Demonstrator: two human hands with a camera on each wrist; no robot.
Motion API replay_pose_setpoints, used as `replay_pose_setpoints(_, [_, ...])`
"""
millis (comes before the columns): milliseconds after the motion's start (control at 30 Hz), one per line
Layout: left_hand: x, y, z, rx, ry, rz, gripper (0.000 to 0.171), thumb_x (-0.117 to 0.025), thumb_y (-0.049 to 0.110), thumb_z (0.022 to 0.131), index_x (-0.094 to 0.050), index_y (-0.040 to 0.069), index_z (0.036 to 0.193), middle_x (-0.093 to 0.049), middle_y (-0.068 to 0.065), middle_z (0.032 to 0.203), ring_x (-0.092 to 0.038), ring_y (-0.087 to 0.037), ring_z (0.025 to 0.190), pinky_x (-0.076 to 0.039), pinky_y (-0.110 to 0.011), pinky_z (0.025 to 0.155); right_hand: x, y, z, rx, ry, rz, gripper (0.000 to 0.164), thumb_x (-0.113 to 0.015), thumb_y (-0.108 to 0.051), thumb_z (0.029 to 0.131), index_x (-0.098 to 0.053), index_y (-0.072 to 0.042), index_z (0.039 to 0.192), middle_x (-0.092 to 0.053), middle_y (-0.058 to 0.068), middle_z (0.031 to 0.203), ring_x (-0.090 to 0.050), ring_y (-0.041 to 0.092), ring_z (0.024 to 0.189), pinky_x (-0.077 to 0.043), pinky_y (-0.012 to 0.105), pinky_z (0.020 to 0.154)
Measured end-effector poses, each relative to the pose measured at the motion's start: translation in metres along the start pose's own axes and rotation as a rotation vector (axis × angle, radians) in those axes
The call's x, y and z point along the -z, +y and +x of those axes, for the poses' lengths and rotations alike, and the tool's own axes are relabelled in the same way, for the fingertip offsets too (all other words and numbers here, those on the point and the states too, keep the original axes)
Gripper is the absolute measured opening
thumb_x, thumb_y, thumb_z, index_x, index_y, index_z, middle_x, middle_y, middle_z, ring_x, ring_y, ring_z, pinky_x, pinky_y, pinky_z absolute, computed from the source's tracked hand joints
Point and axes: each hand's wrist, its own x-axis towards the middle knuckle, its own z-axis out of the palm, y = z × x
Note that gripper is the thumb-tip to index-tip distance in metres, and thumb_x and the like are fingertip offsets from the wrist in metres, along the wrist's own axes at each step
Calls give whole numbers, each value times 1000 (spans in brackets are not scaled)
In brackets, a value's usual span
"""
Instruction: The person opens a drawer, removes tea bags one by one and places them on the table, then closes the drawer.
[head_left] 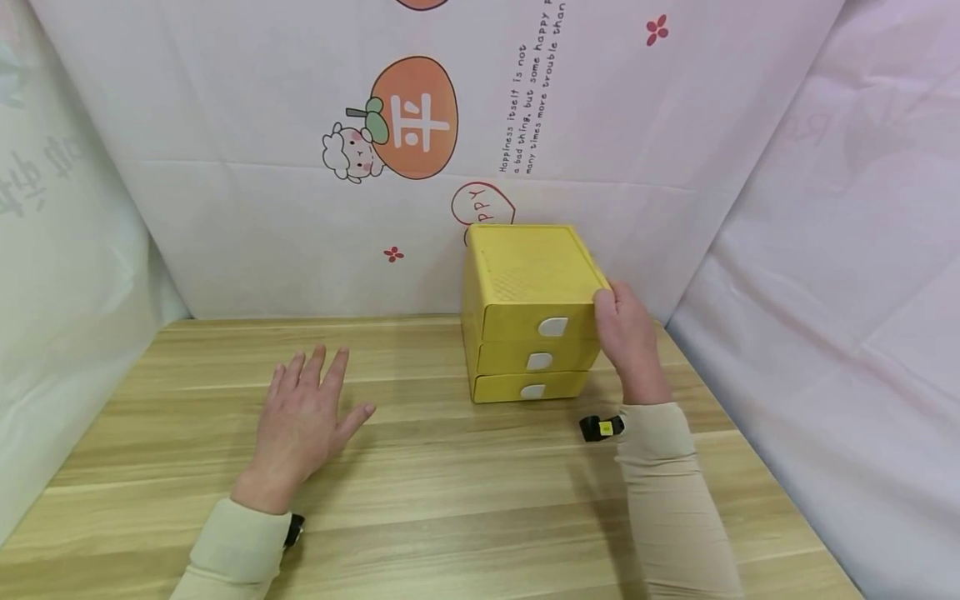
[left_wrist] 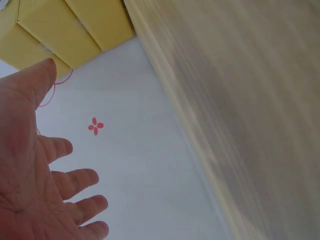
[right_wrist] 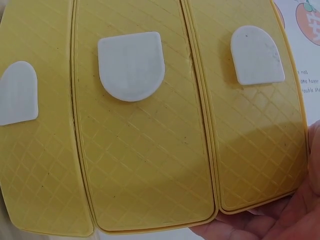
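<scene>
A yellow drawer box [head_left: 540,267] with three drawers and white tabs stands at the back of the table, its front toward me. My right hand [head_left: 628,337] holds the box at its upper right front corner, thumb at the top edge and the other fingers along the right side, mostly hidden in the head view. In the right wrist view the three drawer fronts [right_wrist: 145,165] are all closed. My left hand [head_left: 300,417] is spread over the left part of the table, apart from the box, with nothing in it; its palm [left_wrist: 20,185] shows in the left wrist view.
The wood-grain table [head_left: 420,500] ends at the back against a white printed cloth [head_left: 285,242]. More white cloth [head_left: 847,275] hangs along the right side and the left side. Black wrist camera straps [head_left: 600,428] show at both cuffs.
</scene>
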Motion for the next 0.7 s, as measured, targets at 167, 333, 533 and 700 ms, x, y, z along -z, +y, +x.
replay_pose_setpoints(167, [-1, 0, 0, 0, -1, -1, 88, -64, 60, 96, -39, 5, 160, -39, -33, 159, -34, -57, 146, -21, -71, 121, -3, -3, -1, 4, 1, 4, 63, -24, -38, 105, -49, -8, 154, -55, 19, 149, -54, 40, 121, -42, 59, 108])
replay_pose_setpoints(333, [-1, 0, 0, -1, 0, 3, 88, -63, 61, 96, -39, 5, 160, -39, -33, 159, -34, -56, 146, -21, -71, 121, -6, -6, -3, 9, 7, 1, 63, -24, -38, 104, -50, -9, 154, -56, 18, 148, -54, 41, 121, -42, 59, 108])
replay_pose_setpoints(533, [0, 0, 0, -1, -4, 4, 88, -63, 61, 97, -38, 5, 160, -39, -33, 159, -34, -56, 146, -21, -71, 121, -10, -10, -4, 10, -3, 1, 63, -23, -38, 104, -51, -8, 151, -59, 19, 140, -55, 39, 113, -45, 58, 101])
replay_pose_setpoints(700, [0, 0, 0, 1, -5, 1, 88, -62, 61, 97, -38, 4, 161, -38, -33, 159, -33, -56, 147, -21, -70, 121, -12, -14, -4, 12, -10, 2, 62, -23, -38, 104, -52, -8, 151, -60, 18, 140, -56, 39, 112, -45, 57, 100])
